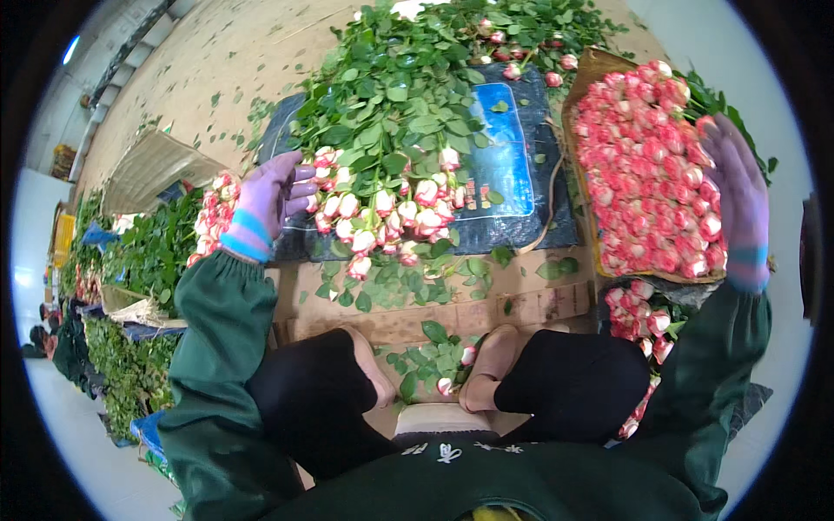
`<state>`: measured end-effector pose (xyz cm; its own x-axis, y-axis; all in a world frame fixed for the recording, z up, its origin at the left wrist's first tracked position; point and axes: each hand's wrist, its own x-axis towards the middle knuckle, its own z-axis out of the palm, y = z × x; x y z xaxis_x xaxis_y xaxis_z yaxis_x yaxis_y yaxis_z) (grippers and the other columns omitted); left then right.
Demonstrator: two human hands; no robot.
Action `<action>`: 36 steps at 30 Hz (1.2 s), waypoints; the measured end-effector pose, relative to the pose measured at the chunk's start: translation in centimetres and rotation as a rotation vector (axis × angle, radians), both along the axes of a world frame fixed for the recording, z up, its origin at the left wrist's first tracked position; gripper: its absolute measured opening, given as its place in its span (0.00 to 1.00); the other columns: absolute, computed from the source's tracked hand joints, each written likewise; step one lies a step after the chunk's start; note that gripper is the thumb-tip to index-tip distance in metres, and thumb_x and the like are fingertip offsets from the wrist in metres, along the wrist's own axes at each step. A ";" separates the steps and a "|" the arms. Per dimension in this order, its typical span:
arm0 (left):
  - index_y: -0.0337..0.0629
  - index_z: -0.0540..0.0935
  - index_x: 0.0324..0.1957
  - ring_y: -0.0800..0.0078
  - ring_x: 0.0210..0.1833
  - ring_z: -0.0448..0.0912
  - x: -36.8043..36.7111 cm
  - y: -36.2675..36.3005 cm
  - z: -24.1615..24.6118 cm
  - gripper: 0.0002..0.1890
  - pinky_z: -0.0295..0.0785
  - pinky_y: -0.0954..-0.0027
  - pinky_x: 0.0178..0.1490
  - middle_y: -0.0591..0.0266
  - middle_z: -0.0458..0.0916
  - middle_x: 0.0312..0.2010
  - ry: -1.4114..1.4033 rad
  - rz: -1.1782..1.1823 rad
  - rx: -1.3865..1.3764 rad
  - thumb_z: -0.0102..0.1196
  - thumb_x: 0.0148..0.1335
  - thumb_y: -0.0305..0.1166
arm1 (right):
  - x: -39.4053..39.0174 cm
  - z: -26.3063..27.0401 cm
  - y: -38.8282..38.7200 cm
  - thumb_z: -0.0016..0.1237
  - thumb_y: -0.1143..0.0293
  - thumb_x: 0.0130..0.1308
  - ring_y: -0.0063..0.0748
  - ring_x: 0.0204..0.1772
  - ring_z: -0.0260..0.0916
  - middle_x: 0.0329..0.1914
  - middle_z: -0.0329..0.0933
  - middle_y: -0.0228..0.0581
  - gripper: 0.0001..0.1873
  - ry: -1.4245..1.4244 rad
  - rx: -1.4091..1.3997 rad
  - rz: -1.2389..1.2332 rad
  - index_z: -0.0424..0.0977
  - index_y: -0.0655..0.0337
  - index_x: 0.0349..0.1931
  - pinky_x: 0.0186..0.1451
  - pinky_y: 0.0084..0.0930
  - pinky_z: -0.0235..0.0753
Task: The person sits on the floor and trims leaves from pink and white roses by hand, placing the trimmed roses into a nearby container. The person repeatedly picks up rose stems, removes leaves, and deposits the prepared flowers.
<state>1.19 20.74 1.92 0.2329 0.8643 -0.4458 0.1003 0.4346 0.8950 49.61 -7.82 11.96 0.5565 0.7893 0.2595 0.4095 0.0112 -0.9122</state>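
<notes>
My left hand (277, 195), in a purple glove with a striped cuff, is at the left edge of a pile of cut roses (391, 215), white with red-pink rims. Its fingers are apart and curved beside the blooms; whether they touch them I cannot tell. The roses lie with heads towards me and leafy stems away, on a dark woven plastic sheet (567, 221) with a blue printed panel. My right hand (736, 176), gloved alike, rests its spread fingers against the right side of a dense block of pink and white roses (651, 176) in a brown wrapper (580, 78).
More roses and foliage (153, 241) stand at the left beside a cardboard sheet (156, 169). Loose leaves lie on the wooden boards (423, 325) before my knees. Several rose heads (638, 306) sit below the right-hand block. People (49, 338) are at the far left edge.
</notes>
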 end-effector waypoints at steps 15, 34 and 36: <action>0.40 0.77 0.42 0.54 0.40 0.80 7.8 3.1 -14.8 0.24 0.72 0.56 0.43 0.49 0.81 0.35 1.279 -0.642 0.695 0.52 0.56 0.52 | -21.3 -4.9 4.3 0.46 0.73 0.59 0.53 0.51 0.71 0.47 0.73 0.55 0.17 -0.205 -0.499 0.418 0.70 0.68 0.49 0.55 0.35 0.68; 0.35 0.74 0.36 0.72 0.20 0.75 4.5 2.6 -10.8 0.11 0.69 0.72 0.22 0.59 0.77 0.22 -0.108 -0.633 -0.312 0.50 0.64 0.35 | -23.2 -6.4 6.8 0.45 0.67 0.62 0.52 0.50 0.72 0.49 0.74 0.51 0.16 -0.376 -0.574 0.491 0.71 0.60 0.50 0.52 0.36 0.72; 0.33 0.74 0.41 0.75 0.21 0.74 4.6 1.9 -7.9 0.11 0.70 0.76 0.25 0.62 0.75 0.22 -0.324 -0.575 -0.246 0.49 0.65 0.33 | -23.2 -6.4 6.7 0.43 0.71 0.62 0.50 0.46 0.73 0.47 0.74 0.52 0.16 -0.309 -0.587 0.501 0.71 0.64 0.50 0.49 0.34 0.72</action>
<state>5.81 22.68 -6.02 0.7768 0.4476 -0.4431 0.1195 0.5860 0.8014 26.45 -1.17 5.53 0.0740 0.9794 -0.1879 0.7158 -0.1834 -0.6738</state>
